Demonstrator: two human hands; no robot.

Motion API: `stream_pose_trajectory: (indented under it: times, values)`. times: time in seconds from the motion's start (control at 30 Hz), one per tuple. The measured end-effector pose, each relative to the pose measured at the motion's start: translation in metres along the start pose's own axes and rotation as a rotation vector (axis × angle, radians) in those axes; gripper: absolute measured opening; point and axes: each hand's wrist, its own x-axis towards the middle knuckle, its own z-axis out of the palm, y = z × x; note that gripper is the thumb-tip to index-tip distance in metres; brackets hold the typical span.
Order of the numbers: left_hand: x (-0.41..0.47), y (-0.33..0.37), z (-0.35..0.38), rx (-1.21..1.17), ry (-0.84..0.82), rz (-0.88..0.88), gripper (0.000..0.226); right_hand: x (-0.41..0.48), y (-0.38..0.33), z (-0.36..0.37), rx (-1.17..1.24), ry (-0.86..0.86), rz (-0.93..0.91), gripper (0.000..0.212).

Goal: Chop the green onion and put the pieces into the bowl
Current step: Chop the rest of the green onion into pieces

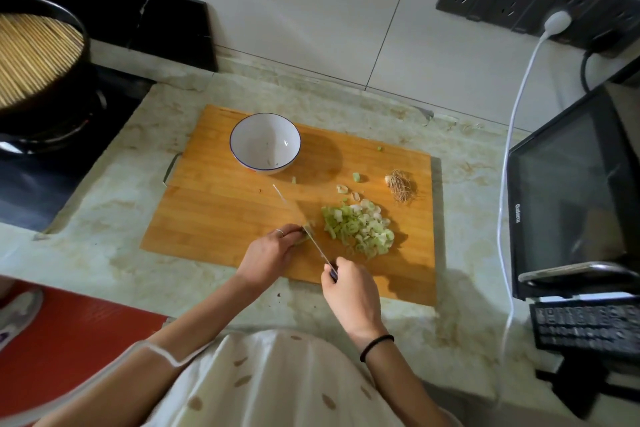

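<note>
Left hand [273, 250] fingers [289, 231] curled down, pinning the last onion stub [308, 229] to the board [214, 211], centre frame. Stub is tiny and mostly hidden, so its axis is unclear. The knife [301, 222] blade sits right against those fingertips, on their right side, running from lower right to upper left. Right hand [349, 295] wrapped closed on the handle, lower centre.

Cut pile [358, 230] lies just right of the blade, a few strays above it, root tuft [401, 189] further right.

Bowl [265, 144] is at upper centre on the board, well apart from the pile, holding only a scrap or two. From the pile it lies up-left.

Judgement: chopping nearly done, transfer not started. Little stub left, so the fingertips are at risk.
</note>
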Motion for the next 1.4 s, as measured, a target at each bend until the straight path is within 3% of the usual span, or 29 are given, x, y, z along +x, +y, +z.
stream_pose_trajectory:
  times: [0.5,0.77,1.03,1.17,1.4]
  values:
    - [0.004,-0.001,0.000,0.003,-0.013,-0.024,0.039,0.003,-0.007,0.010,-0.091,0.000,-0.024,0.014]
    - [0.007,0.010,-0.006,0.134,0.015,0.010,0.046,0.005,-0.015,0.022,-0.152,-0.026,0.015,0.036]
    - [0.010,0.007,-0.002,0.067,-0.010,-0.059,0.035,0.013,-0.013,0.011,-0.009,-0.087,0.083,0.017]
    - [0.011,0.010,0.001,0.060,0.008,-0.058,0.037,0.021,-0.009,0.006,0.107,-0.148,0.164,0.019]
    - [0.011,0.011,0.002,0.085,0.024,-0.052,0.037,0.035,-0.021,0.012,0.112,-0.150,0.215,0.022]
